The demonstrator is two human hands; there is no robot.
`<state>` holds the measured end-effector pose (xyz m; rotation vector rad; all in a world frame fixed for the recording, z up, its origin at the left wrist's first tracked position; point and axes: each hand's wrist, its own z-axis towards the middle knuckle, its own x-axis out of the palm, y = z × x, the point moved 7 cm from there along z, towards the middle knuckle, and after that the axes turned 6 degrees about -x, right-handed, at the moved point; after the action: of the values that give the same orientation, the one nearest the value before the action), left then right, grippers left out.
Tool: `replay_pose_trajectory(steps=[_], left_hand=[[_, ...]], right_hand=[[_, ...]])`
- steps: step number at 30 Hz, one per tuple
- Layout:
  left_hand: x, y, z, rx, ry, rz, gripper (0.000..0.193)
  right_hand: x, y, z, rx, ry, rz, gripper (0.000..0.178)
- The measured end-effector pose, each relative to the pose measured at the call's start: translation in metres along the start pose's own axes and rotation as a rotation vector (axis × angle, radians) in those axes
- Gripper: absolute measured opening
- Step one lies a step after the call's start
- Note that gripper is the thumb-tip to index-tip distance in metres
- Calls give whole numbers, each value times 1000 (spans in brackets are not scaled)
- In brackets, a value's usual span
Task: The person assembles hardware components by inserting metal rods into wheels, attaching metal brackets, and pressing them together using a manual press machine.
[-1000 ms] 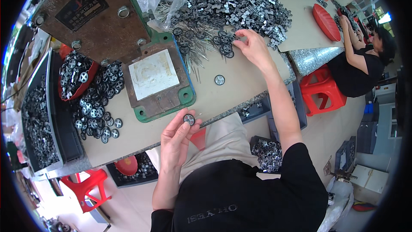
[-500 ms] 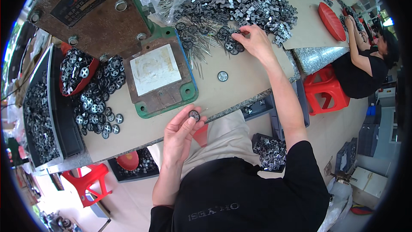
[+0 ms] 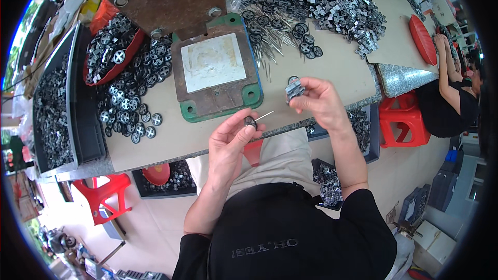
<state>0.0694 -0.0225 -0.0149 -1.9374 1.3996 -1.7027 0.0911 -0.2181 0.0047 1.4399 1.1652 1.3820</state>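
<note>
Left hand (image 3: 228,142) pinches a small black wheel (image 3: 250,123), thin metal pin (image 3: 265,115) jutting from it, near the worktop (image 3: 166,150) edge. Right hand (image 3: 326,106) clamps a grey block (image 3: 294,90) near the pin's tip.

Reference: press base (image 3: 228,93), on the surface (image 3: 342,65). Loose wheels (image 3: 125,105) lie at 8 o'clock; a dish (image 3: 127,59) holding more, at 9; a bin (image 3: 79,103) beyond both. Pins (image 3: 272,45) lie at 2 o'clock, heaped clips (image 3: 321,8) farther out on that bearing. A crate (image 3: 166,193) sits below the surface's near edge, at 7.
</note>
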Motion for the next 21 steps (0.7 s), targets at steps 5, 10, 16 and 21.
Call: replay_pose_trajectory(steps=[5,10,16,21], left_hand=[[-1,-2,-4,34,-33,48,33],[-4,-2,-6,54,-47,87,34],[-5,-3,-8,89,-90,142,33],[2,-15,-15,273,-128,338,32]], right_hand=[[21,-17,-6,63,41,53,22],[33,-10,-8,33,91,43,22],[35,-5,-8,-67,70,-73,23],[39,4,-11,-156,44,-208,17]])
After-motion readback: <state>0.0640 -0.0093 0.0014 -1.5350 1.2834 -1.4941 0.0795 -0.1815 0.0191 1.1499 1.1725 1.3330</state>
